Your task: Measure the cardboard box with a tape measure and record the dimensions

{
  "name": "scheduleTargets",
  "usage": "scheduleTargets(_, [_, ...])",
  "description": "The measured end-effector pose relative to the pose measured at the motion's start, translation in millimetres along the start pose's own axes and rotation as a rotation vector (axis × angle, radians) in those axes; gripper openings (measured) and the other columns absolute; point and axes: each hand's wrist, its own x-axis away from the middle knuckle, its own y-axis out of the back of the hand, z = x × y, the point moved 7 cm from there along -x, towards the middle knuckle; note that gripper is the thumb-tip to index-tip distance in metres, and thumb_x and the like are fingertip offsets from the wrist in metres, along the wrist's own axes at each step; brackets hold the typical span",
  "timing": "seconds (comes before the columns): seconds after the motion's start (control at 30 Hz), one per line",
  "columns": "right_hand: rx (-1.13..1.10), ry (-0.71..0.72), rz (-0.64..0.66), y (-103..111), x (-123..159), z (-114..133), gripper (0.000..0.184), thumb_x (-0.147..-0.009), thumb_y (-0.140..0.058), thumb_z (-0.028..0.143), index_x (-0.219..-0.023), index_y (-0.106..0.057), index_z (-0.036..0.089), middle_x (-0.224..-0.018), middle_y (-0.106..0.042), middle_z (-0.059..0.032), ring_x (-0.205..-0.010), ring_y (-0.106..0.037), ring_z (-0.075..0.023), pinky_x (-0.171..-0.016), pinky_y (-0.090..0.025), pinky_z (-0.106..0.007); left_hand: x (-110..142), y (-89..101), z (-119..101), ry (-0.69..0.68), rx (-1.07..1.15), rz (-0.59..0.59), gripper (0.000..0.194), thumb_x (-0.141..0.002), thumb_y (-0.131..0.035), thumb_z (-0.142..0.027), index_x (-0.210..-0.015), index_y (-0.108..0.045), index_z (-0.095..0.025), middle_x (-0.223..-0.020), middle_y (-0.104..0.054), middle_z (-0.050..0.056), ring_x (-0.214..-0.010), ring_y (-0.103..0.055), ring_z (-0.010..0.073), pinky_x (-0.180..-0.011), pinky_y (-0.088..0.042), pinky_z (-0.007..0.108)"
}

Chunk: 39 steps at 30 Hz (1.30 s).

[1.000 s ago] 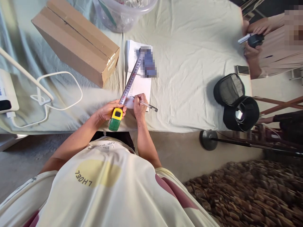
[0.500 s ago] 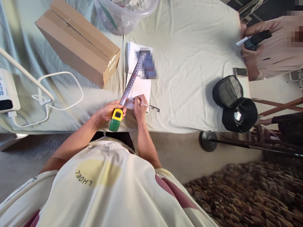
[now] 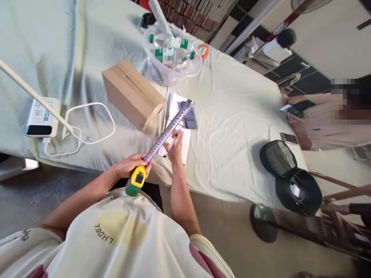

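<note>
My left hand (image 3: 135,165) is wrapped round the neck of a yellow and green tape measure (image 3: 136,180). Its blade (image 3: 162,139) is drawn out and slants up and right across an open notebook (image 3: 187,144). My right hand (image 3: 176,148) is closed on a pen (image 3: 173,142), over the notebook page and just right of the blade; the pen is partly hidden by the fingers. At the far end of the blade lies a dark blue, blurred-out object (image 3: 189,117) on the notebook.
A cardboard box (image 3: 131,96) stands left of the notebook, behind it a clear basin (image 3: 162,79) of bottles and an orange tape roll (image 3: 204,51). A white power bank (image 3: 45,116) with cable lies left. An open black case (image 3: 298,191) and another person (image 3: 321,119) are at right.
The view has tilted up, so the basin's bottles show. The right hand has moved up the page towards the blade, and its pen is turned differently. The left hand keeps the tape measure.
</note>
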Motion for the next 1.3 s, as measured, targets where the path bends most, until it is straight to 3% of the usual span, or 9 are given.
scheduleTargets(0.1, [-0.078,0.044,0.088,-33.6,-16.7,1.3,0.069,-0.068,-0.079,0.070,-0.099,-0.034,0.028,-0.145,-0.053,-0.0199,-0.142,-0.052,-0.0316,-0.112,-0.046,-0.053,32.6,14.0,-9.1,-0.038,-0.007,-0.144,0.012,-0.083,-0.069,-0.023,-0.093,-0.071,-0.016,-0.069,-0.066,0.004,-0.055,-0.062,0.0150,-0.055,-0.051,0.025])
scheduleTargets(0.2, [-0.123,0.076,0.121,-61.2,-32.7,2.6,0.083,-0.058,-0.087,0.070,-0.105,-0.034,0.027,-0.153,-0.042,-0.0246,-0.155,-0.036,-0.0358,-0.118,-0.040,-0.054,60.9,32.6,-15.3,-0.069,-0.002,-0.286,0.014,-0.081,-0.071,-0.024,-0.093,-0.072,-0.017,-0.069,-0.065,0.003,-0.054,-0.060,0.0147,-0.053,-0.050,0.025])
scheduleTargets(0.33, [-0.134,0.100,0.122,-83.2,-49.0,6.8,0.089,-0.052,-0.092,0.067,-0.107,-0.034,0.028,-0.148,-0.045,-0.0220,-0.148,-0.044,-0.0356,-0.114,-0.044,-0.054,93.0,51.3,-20.2,-0.082,-0.022,-0.474,0.017,-0.079,-0.072,-0.023,-0.094,-0.072,-0.017,-0.074,-0.066,0.004,-0.059,-0.061,0.0155,-0.055,-0.051,0.025])
scheduleTargets(0.43, [-0.151,0.125,0.083,-89.8,-53.8,12.2,0.083,-0.057,-0.089,0.065,-0.103,-0.031,0.029,-0.148,-0.046,-0.0235,-0.138,-0.053,-0.0336,-0.111,-0.046,-0.056,108.6,53.3,-22.8,-0.072,-0.020,-0.551,0.019,-0.079,-0.071,-0.026,-0.096,-0.071,-0.018,-0.073,-0.065,0.003,-0.060,-0.061,0.0158,-0.055,-0.051,0.025])
scheduleTargets(0.57, [-0.187,0.249,0.068,-88.6,-50.0,20.8,0.073,-0.066,-0.086,0.056,-0.099,-0.026,0.030,-0.152,-0.044,-0.0258,-0.143,-0.052,-0.0321,-0.113,-0.044,-0.059,114.6,45.6,-30.7,-0.073,-0.083,-0.570,0.022,-0.078,-0.072,-0.029,-0.097,-0.071,-0.018,-0.077,-0.066,0.004,-0.064,-0.062,0.0166,-0.056,-0.051,0.025])
scheduleTargets(0.77, [-0.115,0.368,0.155,-71.4,-37.4,20.6,0.070,-0.065,-0.089,0.040,-0.102,-0.031,0.029,-0.160,-0.037,-0.0274,-0.156,-0.039,-0.0327,-0.118,-0.044,-0.059,109.3,34.4,-39.2,-0.033,-0.192,-0.539,0.022,-0.079,-0.071,-0.036,-0.095,-0.069,-0.020,-0.080,-0.068,0.004,-0.067,-0.063,0.0173,-0.057,-0.050,0.025])
scheduleTargets(1.0, [-0.110,0.349,0.170,-47.1,-35.4,20.7,0.072,-0.060,-0.092,0.042,-0.101,-0.034,0.029,-0.159,-0.037,-0.0252,-0.151,-0.045,-0.0329,-0.113,-0.050,-0.058,109.4,31.6,-37.7,-0.040,-0.329,-0.575,0.024,-0.081,-0.067,-0.037,-0.096,-0.069,-0.019,-0.076,-0.064,0.001,-0.062,-0.060,0.0149,-0.056,-0.047,0.023])
scheduleTargets(1.17, [-0.218,0.295,0.158,-41.7,-31.4,21.1,0.071,-0.060,-0.090,0.046,-0.100,-0.035,0.029,-0.158,-0.037,-0.0221,-0.150,-0.044,-0.0321,-0.114,-0.047,-0.056,106.6,33.0,-35.1,-0.032,-0.376,-0.612,0.026,-0.082,-0.066,-0.036,-0.100,-0.069,-0.018,-0.082,-0.067,0.002,-0.064,-0.062,0.0151,-0.060,-0.050,0.025])
scheduleTargets(1.3, [-0.308,0.243,0.169,-34.8,-28.0,25.4,0.071,-0.058,-0.092,0.048,-0.097,-0.035,0.030,-0.157,-0.037,-0.0180,-0.151,-0.041,-0.0305,-0.115,-0.044,-0.054,98.9,36.0,-34.4,-0.046,-0.404,-0.554,0.027,-0.081,-0.067,-0.039,-0.099,-0.067,-0.019,-0.079,-0.065,0.001,-0.062,-0.061,0.0148,-0.057,-0.049,0.025])
